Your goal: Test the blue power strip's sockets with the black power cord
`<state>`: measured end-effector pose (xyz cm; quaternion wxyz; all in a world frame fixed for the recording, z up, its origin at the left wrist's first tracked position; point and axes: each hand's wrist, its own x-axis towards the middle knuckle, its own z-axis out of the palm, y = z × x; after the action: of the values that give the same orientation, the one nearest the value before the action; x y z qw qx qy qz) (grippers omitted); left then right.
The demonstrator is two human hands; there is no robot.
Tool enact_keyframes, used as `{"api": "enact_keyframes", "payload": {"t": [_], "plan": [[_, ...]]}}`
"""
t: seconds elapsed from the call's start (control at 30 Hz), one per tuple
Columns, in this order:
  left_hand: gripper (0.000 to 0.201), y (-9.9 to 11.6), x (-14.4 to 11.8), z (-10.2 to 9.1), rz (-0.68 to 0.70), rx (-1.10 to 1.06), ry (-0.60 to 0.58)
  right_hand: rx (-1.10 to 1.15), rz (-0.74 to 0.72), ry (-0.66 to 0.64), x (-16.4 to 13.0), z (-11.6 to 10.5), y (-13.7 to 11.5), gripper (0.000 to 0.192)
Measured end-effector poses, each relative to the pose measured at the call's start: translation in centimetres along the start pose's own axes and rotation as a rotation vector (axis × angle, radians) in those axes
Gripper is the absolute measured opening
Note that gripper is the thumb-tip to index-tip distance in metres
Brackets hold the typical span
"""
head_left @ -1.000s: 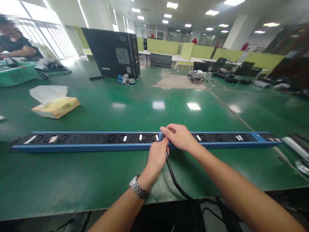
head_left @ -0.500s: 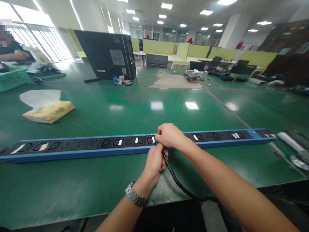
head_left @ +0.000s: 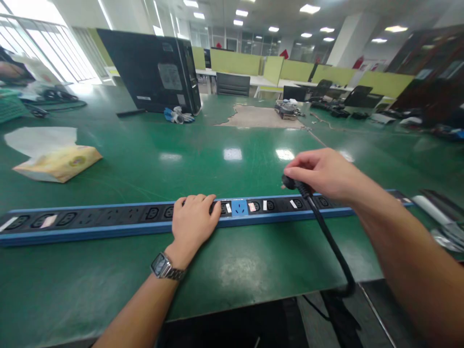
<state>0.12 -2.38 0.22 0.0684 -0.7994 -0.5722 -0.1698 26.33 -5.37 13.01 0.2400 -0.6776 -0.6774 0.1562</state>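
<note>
A long blue-edged power strip (head_left: 203,224) with black sockets and one blue socket (head_left: 239,208) lies across the green table. My left hand (head_left: 194,220) is laid over it left of the blue socket, thumb on the socket face and fingers bent over the far edge, their tips hidden. Held above the strip, right of the blue socket, is a black power plug (head_left: 289,182), pinched between thumb and fingers of my right hand (head_left: 319,171). Its thick black cord (head_left: 331,241) hangs down past the table's near edge.
A tissue pack (head_left: 60,162) lies at left, beyond the strip. Farther back stand a black computer case (head_left: 145,72) and blue-white gloves (head_left: 178,115). A green basket (head_left: 10,104) is at the left edge. Cables and a white object (head_left: 433,212) lie near the strip's right end.
My right hand has moved up and right with the plug, away from the blue socket. My left hand has shifted left from beside the plug onto the strip. The view has turned slightly.
</note>
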Motion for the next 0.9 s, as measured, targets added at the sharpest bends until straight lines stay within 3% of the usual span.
{"api": "enact_keyframes", "payload": {"t": [0.07,0.13,0.23,0.37,0.53,0.7,0.9], "plan": [[0.042,0.1,-0.1,0.0,-0.011,-0.001,0.002,-0.035,0.068,-0.050,0.0,-0.1,3.0,0.026],[0.042,0.1,-0.1,0.0,-0.021,-0.002,0.001,-0.063,0.073,-0.114,0.0,1.3,5.4,0.022],[0.042,0.1,0.0,-0.1,-0.025,0.001,0.009,-0.112,0.047,-0.117,0.1,3.9,6.9,0.021],[0.043,0.1,0.0,0.0,-0.024,-0.001,0.007,-0.196,0.031,-0.020,0.2,5.3,6.3,0.017],[0.042,0.1,-0.1,0.2,-0.032,-0.017,0.027,-0.184,0.061,-0.056,0.0,5.5,5.7,0.018],[0.042,0.0,-0.2,0.2,-0.018,-0.014,0.042,-0.413,0.103,0.018,-0.5,6.1,5.1,0.025],[0.041,0.0,-0.3,0.0,-0.010,-0.010,0.033,-0.586,0.089,-0.061,-0.2,6.6,4.2,0.027]]}}
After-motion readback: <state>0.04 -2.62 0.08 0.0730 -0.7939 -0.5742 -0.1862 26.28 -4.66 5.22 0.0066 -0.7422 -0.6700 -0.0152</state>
